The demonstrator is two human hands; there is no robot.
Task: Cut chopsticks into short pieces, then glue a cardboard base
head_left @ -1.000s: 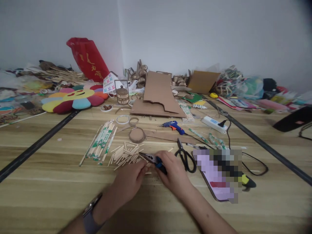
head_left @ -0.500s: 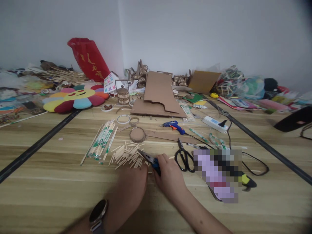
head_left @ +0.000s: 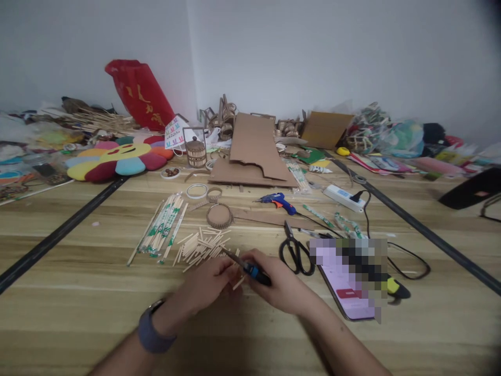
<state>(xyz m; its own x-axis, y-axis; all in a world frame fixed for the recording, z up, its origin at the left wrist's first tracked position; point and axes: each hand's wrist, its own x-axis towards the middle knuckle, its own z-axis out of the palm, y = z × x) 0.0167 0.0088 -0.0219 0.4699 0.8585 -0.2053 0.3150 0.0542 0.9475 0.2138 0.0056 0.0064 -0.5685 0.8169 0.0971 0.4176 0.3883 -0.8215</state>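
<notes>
My right hand (head_left: 279,282) is closed round a pair of pliers (head_left: 256,272) with blue handles, the dark jaws pointing to the upper left. Beside it, my left hand (head_left: 207,284) pinches a short wooden stick (head_left: 238,283) whose pale end shows between the two hands. Its fingertips are partly hidden. Just beyond my left hand lies a loose pile of short cut sticks (head_left: 199,248). Farther left, paper-wrapped chopsticks (head_left: 164,224) are bundled on the table. A round cardboard piece with a ribbed rim (head_left: 219,215) rests behind the pile.
Black scissors (head_left: 296,256) and a partly blurred phone (head_left: 344,292) lie right of my right hand. Behind them are a blue glue gun (head_left: 278,202) and a power strip (head_left: 344,198). Cardboard sheets (head_left: 254,141), a flower cushion (head_left: 121,159) and a small lidded basket (head_left: 195,153) stand farther back.
My left hand has drawn back from the pile and turned, so the watch strap shows instead of its face. The pliers have tilted and shifted slightly right, and the stick has come into view.
</notes>
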